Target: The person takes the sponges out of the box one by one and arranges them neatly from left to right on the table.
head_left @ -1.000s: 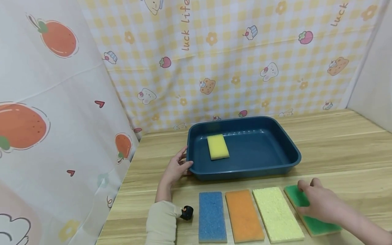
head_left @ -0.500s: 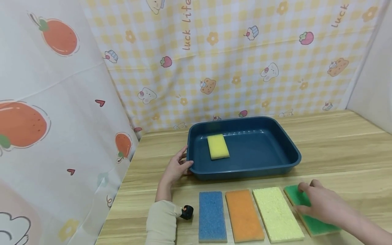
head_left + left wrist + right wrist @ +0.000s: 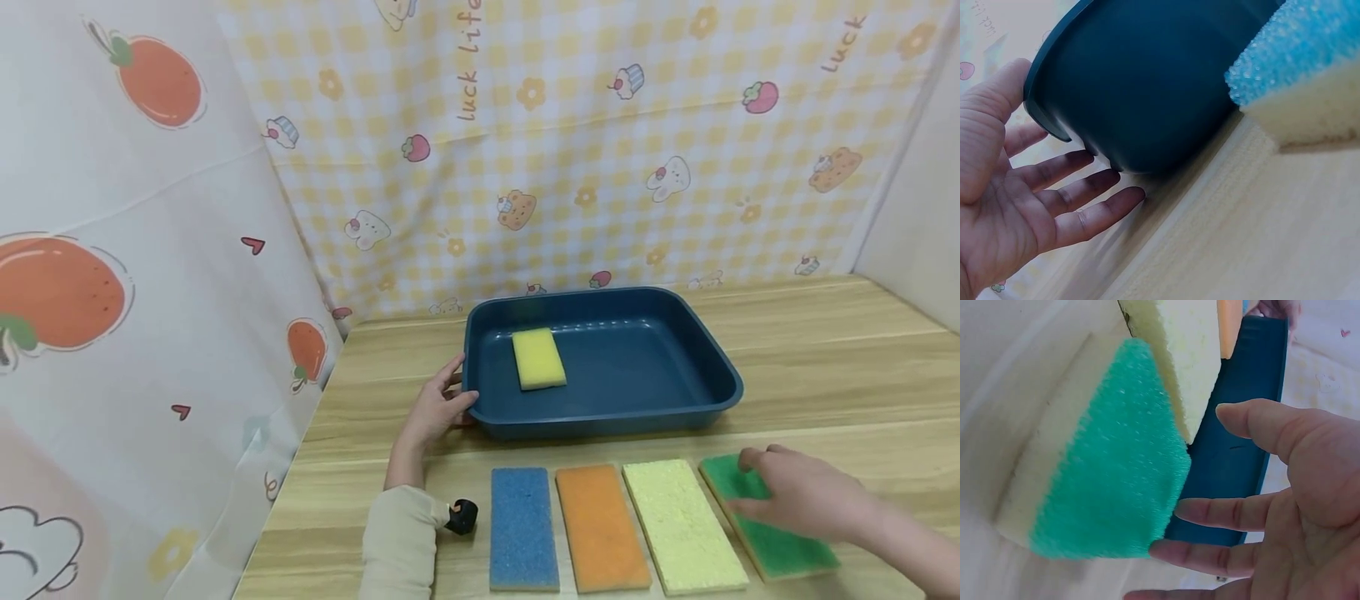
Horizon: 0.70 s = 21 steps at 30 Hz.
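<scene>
In the head view my left hand (image 3: 435, 410) is at the left end of a dark blue baking pan (image 3: 637, 367). Its thumb lies at the rim and its extended fingers meet the outer wall, as the left wrist view shows. A small yellow sponge (image 3: 538, 360) lies in the pan's left part. Over a green-topped sponge (image 3: 797, 554) at the right, my right hand (image 3: 813, 493) hovers with fingers spread. In the right wrist view, its fingertips (image 3: 1188, 509) overlap the edge of that sponge, and nothing is gripped.
A blue sponge (image 3: 523, 529), an orange sponge (image 3: 602, 529) and a pale yellow sponge (image 3: 684, 529) lie in a row left of the green one. A patterned cloth (image 3: 585, 150) hangs behind the wooden table (image 3: 847, 392). The left sleeve carries a black device (image 3: 462, 517).
The head view has shifted slightly, so the scene sits a little farther right. My right hand has moved slightly over the green sponge; the left hand stays at the pan.
</scene>
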Tool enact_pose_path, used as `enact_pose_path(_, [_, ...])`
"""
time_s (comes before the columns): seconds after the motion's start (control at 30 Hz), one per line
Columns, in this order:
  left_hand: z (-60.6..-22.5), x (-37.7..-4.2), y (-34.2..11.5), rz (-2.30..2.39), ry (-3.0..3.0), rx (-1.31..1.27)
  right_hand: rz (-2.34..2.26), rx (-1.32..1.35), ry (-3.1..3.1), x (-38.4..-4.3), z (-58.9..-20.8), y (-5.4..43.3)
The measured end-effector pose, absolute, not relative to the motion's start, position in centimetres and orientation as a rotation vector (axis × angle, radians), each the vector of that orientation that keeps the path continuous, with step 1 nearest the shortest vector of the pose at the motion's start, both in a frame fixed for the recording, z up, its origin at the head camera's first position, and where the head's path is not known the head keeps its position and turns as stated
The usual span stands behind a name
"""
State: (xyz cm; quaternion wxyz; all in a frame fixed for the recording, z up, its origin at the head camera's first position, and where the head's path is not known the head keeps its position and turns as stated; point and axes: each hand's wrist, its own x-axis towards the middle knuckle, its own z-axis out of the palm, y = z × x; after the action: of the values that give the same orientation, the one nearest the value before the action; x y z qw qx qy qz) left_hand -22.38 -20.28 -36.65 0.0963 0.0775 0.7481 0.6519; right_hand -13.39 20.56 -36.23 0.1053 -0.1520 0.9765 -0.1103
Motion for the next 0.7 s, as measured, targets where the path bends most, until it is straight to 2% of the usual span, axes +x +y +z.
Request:
enact_pose_path(0.17, [-37.0, -22.6, -20.4, 1.939, 2.216, 0.239, -0.253, -0.626, 2.949, -14.1, -34.0, 19.0])
enact_pose_path(0.3, [-38.1, -23.2, -20.8, 1.962, 2.222, 0.226, -0.236, -0.760, 2.941, -16.2, -30.5, 16.2])
enact_pose_path(0.47, [-39.2, -23.8, -20.9, 1.954, 2.258, 0.238, -0.196, -0.750, 2.858, -20.1, -26.9, 13.0])
enact_pose_path(0.7, [-39.2, -23.9, -20.8, 1.956, 2.259, 0.232, -0.196, -0.689, 2.850, -25.1, -25.4, 10.1])
